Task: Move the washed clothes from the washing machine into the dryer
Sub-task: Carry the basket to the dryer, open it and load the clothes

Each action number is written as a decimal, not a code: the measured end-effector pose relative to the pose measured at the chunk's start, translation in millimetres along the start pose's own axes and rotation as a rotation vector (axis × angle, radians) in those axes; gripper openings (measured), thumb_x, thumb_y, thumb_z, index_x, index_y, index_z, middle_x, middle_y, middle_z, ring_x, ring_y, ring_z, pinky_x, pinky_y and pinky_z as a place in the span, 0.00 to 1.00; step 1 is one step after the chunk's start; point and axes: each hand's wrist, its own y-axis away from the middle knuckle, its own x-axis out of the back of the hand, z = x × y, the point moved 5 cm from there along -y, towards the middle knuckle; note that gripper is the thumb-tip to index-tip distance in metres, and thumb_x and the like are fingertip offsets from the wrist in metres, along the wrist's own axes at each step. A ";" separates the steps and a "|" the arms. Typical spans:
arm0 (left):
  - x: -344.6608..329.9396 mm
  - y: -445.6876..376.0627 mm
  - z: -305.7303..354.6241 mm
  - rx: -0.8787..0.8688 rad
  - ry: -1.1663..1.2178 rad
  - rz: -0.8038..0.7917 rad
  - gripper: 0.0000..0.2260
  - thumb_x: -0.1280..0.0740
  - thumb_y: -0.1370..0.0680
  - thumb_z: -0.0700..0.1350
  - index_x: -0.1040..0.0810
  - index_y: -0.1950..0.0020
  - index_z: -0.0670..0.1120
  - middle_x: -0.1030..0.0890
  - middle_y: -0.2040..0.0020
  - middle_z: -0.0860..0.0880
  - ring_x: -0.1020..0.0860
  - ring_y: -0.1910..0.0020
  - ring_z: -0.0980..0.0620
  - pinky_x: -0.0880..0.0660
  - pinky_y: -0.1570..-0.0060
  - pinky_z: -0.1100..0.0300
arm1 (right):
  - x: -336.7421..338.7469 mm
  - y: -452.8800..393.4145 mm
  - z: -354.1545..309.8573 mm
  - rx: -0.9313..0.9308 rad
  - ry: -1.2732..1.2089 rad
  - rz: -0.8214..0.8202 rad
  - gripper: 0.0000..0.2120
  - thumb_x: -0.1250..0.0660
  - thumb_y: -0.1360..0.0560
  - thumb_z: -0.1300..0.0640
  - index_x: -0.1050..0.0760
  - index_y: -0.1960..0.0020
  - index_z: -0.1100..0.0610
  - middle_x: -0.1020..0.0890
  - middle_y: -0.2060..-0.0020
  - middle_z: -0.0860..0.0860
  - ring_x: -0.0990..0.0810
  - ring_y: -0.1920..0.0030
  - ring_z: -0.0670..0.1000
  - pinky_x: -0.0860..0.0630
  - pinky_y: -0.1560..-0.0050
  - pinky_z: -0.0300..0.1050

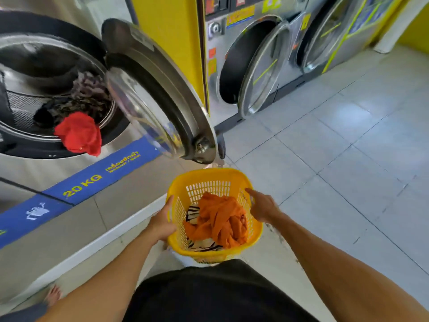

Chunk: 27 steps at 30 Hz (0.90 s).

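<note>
A yellow plastic basket (210, 176) sits low in front of me, holding an orange cloth (220, 219) and a black-and-white striped cloth (193, 211). My left hand (162, 223) grips the basket's left rim. My right hand (262, 205) rests on its right rim, fingers curled over the edge. The washing machine (69, 168) at left stands with its door (157, 96) swung open. A red cloth (79, 133) hangs over the drum's lip, with dark clothes (86, 98) behind it. An open dryer (239, 63) stands at the upper right.
A yellow panel (171, 38) separates the washer from the dryer row. A second round door (325, 36) is open farther right. Pale tiled floor (336, 147) spreads to the right. My bare foot (53, 295) is at the lower left.
</note>
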 end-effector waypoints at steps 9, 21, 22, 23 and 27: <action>-51.3 -19.8 143.8 -0.181 -0.006 -0.176 0.44 0.35 0.29 0.35 0.53 0.23 0.66 0.28 0.29 0.44 0.18 0.56 0.45 0.21 0.69 0.57 | 79.7 22.5 118.8 -0.209 -0.190 0.212 0.37 0.39 0.30 0.66 0.35 0.24 0.43 0.24 0.31 0.57 0.25 0.32 0.60 0.25 0.37 0.52; -92.3 -117.3 284.0 -0.214 0.015 -0.277 0.47 0.32 0.29 0.38 0.55 0.25 0.70 0.29 0.28 0.47 0.19 0.53 0.47 0.20 0.67 0.56 | 166.5 -65.4 210.4 -0.285 -0.240 0.237 0.37 0.40 0.29 0.66 0.35 0.24 0.41 0.24 0.31 0.58 0.22 0.38 0.59 0.24 0.48 0.48; -94.9 -126.4 295.1 -0.207 0.010 -0.275 0.46 0.32 0.29 0.39 0.55 0.24 0.69 0.30 0.27 0.46 0.19 0.54 0.47 0.21 0.68 0.57 | 174.0 -76.9 216.4 -0.290 -0.237 0.215 0.37 0.40 0.29 0.66 0.35 0.24 0.41 0.24 0.32 0.58 0.21 0.39 0.59 0.23 0.49 0.47; -96.9 -134.1 305.4 -0.198 -0.004 -0.264 0.46 0.32 0.28 0.39 0.55 0.24 0.69 0.32 0.25 0.47 0.19 0.54 0.47 0.23 0.68 0.58 | 183.2 -87.7 220.5 -0.290 -0.229 0.191 0.38 0.41 0.29 0.66 0.36 0.23 0.41 0.23 0.32 0.58 0.21 0.39 0.58 0.23 0.50 0.47; -99.7 -163.3 341.8 -0.183 -0.011 -0.238 0.45 0.34 0.27 0.35 0.55 0.24 0.69 0.33 0.24 0.48 0.20 0.61 0.49 0.28 0.73 0.62 | 224.0 -127.1 229.6 -0.272 -0.174 0.124 0.38 0.41 0.30 0.64 0.38 0.23 0.39 0.24 0.30 0.56 0.23 0.35 0.59 0.21 0.44 0.50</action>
